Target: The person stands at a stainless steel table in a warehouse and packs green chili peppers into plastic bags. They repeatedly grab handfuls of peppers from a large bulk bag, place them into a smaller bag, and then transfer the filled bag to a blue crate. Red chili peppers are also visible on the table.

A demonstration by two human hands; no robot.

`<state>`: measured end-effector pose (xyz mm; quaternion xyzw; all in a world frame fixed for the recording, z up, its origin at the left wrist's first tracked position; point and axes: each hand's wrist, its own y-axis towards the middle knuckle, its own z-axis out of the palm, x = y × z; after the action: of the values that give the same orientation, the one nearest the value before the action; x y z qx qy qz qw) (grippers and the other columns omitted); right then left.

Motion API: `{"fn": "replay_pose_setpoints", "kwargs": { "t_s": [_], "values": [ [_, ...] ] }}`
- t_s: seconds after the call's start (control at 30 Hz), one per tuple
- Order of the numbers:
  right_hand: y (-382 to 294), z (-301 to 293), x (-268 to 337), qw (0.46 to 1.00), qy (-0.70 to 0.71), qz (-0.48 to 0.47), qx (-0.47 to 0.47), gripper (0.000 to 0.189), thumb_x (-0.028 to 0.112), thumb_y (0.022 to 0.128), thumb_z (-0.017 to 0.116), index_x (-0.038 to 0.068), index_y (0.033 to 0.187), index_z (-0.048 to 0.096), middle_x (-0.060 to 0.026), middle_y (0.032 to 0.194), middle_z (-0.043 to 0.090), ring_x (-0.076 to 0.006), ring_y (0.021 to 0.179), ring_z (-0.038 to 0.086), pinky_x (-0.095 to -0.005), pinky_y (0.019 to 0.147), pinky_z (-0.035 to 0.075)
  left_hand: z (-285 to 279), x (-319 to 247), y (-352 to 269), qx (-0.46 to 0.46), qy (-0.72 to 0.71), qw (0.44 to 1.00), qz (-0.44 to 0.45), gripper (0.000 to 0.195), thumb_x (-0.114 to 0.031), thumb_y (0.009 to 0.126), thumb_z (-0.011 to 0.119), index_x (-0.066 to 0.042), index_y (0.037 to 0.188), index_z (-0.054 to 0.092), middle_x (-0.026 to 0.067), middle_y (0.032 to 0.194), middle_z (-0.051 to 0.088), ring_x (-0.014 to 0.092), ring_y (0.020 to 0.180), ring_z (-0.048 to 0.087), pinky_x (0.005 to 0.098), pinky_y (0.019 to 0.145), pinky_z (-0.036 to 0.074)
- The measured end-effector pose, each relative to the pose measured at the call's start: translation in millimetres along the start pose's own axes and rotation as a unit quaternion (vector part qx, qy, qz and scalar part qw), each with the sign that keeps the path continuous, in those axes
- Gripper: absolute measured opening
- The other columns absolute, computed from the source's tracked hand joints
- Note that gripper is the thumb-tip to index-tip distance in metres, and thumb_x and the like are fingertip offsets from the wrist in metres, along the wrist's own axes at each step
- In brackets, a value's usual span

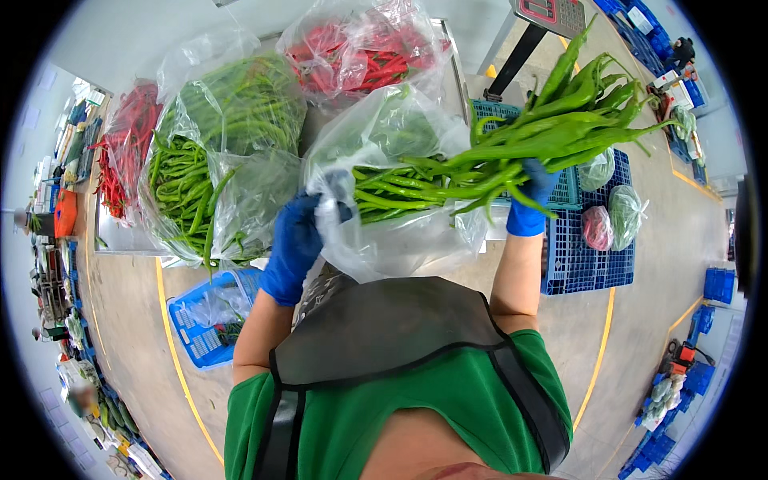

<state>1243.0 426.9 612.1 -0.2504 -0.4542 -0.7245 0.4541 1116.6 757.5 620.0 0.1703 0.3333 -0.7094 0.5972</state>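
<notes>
My left hand (299,243), in a blue glove, grips the edge of a clear plastic bag (384,255) on the metal table. Long green peppers lie inside this bag, whose mouth faces right. A large bunch of long green peppers (558,135) is in my right hand (536,183), also gloved in blue, to the right of the bag; its lower peppers overlap those at the mouth. To the left stands a bigger open bag of green peppers (186,189). Bags of red peppers lie behind (372,63) and at the far left (126,144).
A weighing scale (549,15) stands at the back right. Beside the table are a teal crate (567,192) and a blue pallet (588,270) with small filled bags (626,216). A blue basket (201,354) holding plastic bags sits on the floor at left.
</notes>
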Motion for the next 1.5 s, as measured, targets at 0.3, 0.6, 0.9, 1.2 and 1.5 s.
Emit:
{"fn": "replay_pose_setpoints", "kwargs": {
  "t_s": [0.3, 0.6, 0.9, 1.2, 1.5],
  "values": [
    [-69.1, 105.9, -38.2, 0.760, -0.501, -0.215, 0.353, 0.066, 0.019, 0.063, 0.074, 0.016, 0.123, 0.047, -0.0148, 0.112, 0.055, -0.0326, 0.105, 0.052, -0.0420, 0.090, 0.041, 58.3, -93.1, -19.3, 0.262, -0.250, 0.932, -0.005, 0.021, -0.017, 0.087, 0.045, 0.000, 0.100, 0.039, 0.0016, 0.079, 0.042, 0.005, 0.043, 0.039, 0.0190, 0.037, 0.030],
    [-10.5, 151.3, -186.4, 0.721, -0.467, -0.107, 0.501, 0.056, 0.010, 0.071, 0.058, 0.017, 0.125, 0.047, -0.0149, 0.116, 0.055, -0.0321, 0.101, 0.055, -0.0397, 0.088, 0.042, 39.9, -153.7, -39.6, 0.377, -0.301, 0.876, -0.010, 0.072, -0.026, 0.089, 0.047, 0.003, 0.137, 0.002, 0.0232, 0.128, 0.037, 0.009, 0.040, 0.049, 0.0206, 0.033, 0.044],
    [143.2, 65.1, -36.1, 0.731, -0.446, 0.236, 0.459, 0.052, 0.025, 0.071, 0.065, 0.011, 0.120, 0.053, -0.0135, 0.110, 0.059, -0.0260, 0.098, 0.057, -0.0357, 0.087, 0.044, 108.9, -172.1, -29.3, 0.247, -0.031, 0.967, 0.049, 0.079, -0.032, 0.083, 0.058, 0.014, 0.126, 0.011, 0.0075, 0.090, 0.043, 0.006, 0.039, 0.045, 0.0189, 0.029, 0.037],
    [50.1, 149.9, -61.8, 0.557, -0.588, 0.046, 0.584, 0.083, 0.046, 0.057, 0.074, 0.004, 0.123, 0.046, -0.0195, 0.120, 0.049, -0.0341, 0.112, 0.046, -0.0405, 0.097, 0.035, 40.1, -160.0, -14.7, 0.213, -0.067, 0.972, 0.069, 0.072, -0.028, 0.080, 0.059, 0.003, 0.133, 0.020, 0.0135, 0.098, 0.046, 0.005, 0.039, 0.040, 0.0162, 0.031, 0.035],
    [-37.5, 159.3, -217.2, 0.700, -0.525, -0.003, 0.484, 0.034, 0.018, 0.085, 0.046, 0.003, 0.114, 0.052, -0.0170, 0.099, 0.056, -0.0300, 0.089, 0.055, -0.0418, 0.079, 0.041, 67.2, -138.0, -43.5, 0.101, -0.201, 0.974, 0.025, 0.068, -0.027, 0.075, 0.061, -0.003, 0.131, 0.031, 0.0223, 0.106, 0.048, 0.018, 0.058, 0.055, 0.0274, 0.047, 0.045]
  ]
}}
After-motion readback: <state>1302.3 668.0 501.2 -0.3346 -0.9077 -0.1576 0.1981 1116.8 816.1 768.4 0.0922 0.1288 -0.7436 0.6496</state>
